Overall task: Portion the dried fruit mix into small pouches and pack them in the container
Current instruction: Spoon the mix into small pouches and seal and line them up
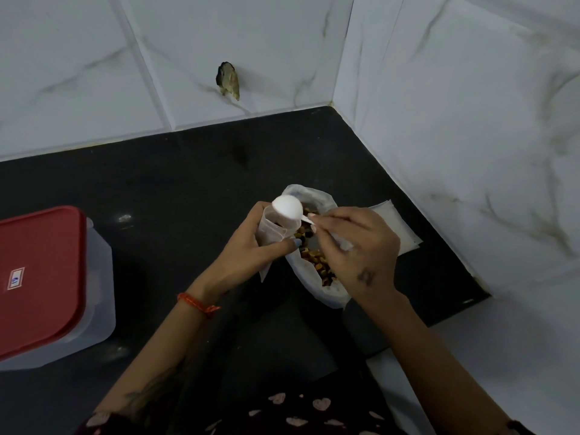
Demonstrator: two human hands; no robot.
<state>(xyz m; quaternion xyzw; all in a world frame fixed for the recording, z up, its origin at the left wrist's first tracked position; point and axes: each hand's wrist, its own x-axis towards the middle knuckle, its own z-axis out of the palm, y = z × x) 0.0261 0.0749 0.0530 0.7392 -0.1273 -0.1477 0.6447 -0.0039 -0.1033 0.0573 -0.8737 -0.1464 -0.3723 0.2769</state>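
black worktop, far right corner — left hand (251, 246) grips the small pouch (272, 231) upright (mouth up); right hand (361, 249) pinches the scoop (287, 207), tipped directly over it.

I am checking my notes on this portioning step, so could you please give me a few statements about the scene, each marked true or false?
1. The left hand grips a small pouch. True.
2. The right hand holds a metal fork. False: it pinches the handle of a white plastic scoop, tipped over the pouch's mouth.
3. The red lid sits on the container. True.
4. The container stands to the right of the fruit bag. False: it is at the left edge of the black counter.
5. The open bag of dried fruit mix lies beneath the hands. True.
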